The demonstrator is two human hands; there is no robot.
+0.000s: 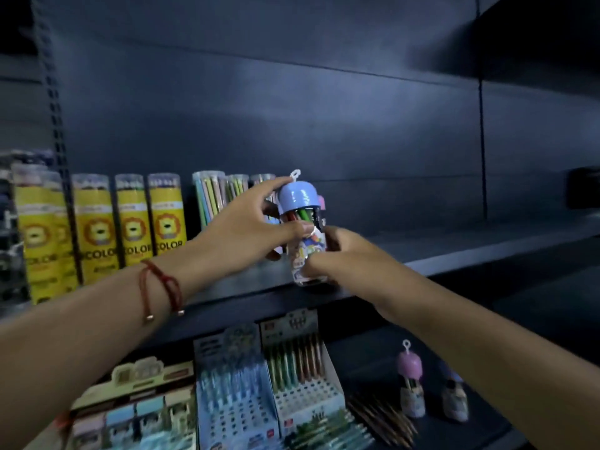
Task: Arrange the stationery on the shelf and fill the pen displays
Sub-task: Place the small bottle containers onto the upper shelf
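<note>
A clear jar of coloured pens with a blue dome lid (300,203) stands at the front edge of the dark upper shelf (454,258). My left hand (250,228) grips it from the left, fingers at the lid and thumb across the body. From the right, my right hand (337,254) wraps the jar's lower half. Behind the jar, a pink-lidded jar (321,203) is mostly hidden.
Yellow lion-print colour pencil tubes (130,222) and clear tubes of pastel pencils (211,199) line the shelf's left part. On the lower shelf sit pen display boxes (298,368), loose pens (380,417), a pink-lidded jar (410,381) and a blue-lidded one (454,394).
</note>
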